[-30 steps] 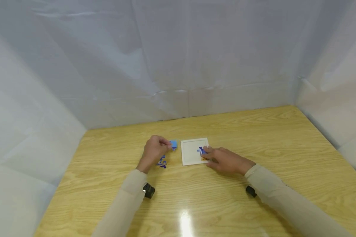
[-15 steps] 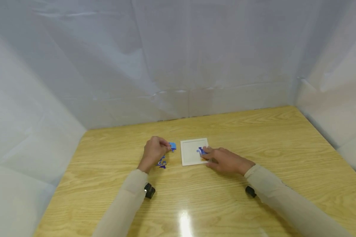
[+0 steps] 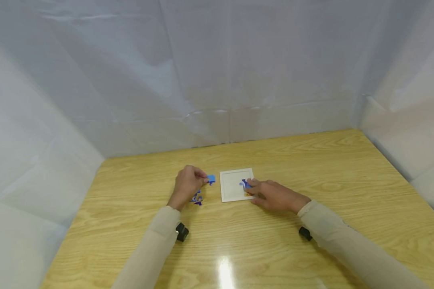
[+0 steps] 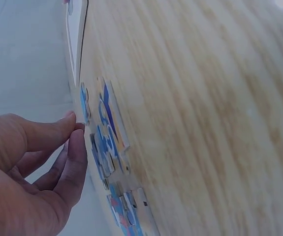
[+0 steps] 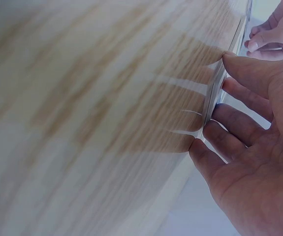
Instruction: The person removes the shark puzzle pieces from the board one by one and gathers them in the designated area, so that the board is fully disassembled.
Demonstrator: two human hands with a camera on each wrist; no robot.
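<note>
A white square puzzle tray (image 3: 233, 185) lies flat near the middle of the wooden desk (image 3: 311, 168), with white sheeting (image 3: 217, 72) hung behind and to both sides of it. At 9 o'clock from the tray, the left hand (image 3: 186, 187) pinches one light blue puzzle piece (image 3: 211, 179) between curled fingertips; the piece sits just beside the tray's left edge, and whether it rests on the desk or is lifted off it cannot be told. Under that hand, at 6 o'clock from the blue piece, a small cluster of loose dark blue and white pieces (image 3: 197, 198) lies on the desk; the left wrist view shows several of them (image 4: 112, 147) edge on and overlapping, too blurred to count.

The right hand (image 3: 275, 195) lies at 3 o'clock from the tray, its fingers nearly straight and spread, resting on the tray's right edge and on a dark blue and orange piece (image 3: 245, 186) set inside the tray at its right side. The hand covers part of that piece. In the right wrist view the fingers (image 5: 239, 123) touch the tray's rim (image 5: 215, 93), seen as a thin edge.

Two small black wrist cameras show, one on each pale sleeve (image 3: 155, 245). Nothing stands between the two hands but the tray.
</note>
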